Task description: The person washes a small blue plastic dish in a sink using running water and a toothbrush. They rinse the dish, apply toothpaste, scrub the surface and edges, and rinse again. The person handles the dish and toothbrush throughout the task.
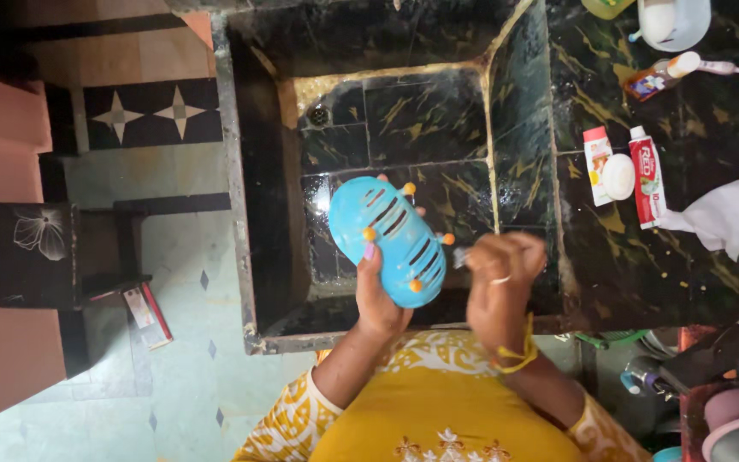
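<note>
My left hand [375, 295] grips a blue oval slotted soap dish [388, 235] with small orange feet, holding it bottom side up over a dark stone sink [404, 120]. My right hand [503, 275] is closed around a small brush whose bristled tip [459, 254] sits at the dish's right edge. A ring and a yellow bangle show on the right hand and wrist.
On the dark marble counter [694, 137] to the right lie two toothpaste tubes [646, 175], a white round soap [618, 175], a crumpled white cloth [720, 214] and a toothbrush [712, 67]. Tiled floor and a dark stand [36, 252] are at left.
</note>
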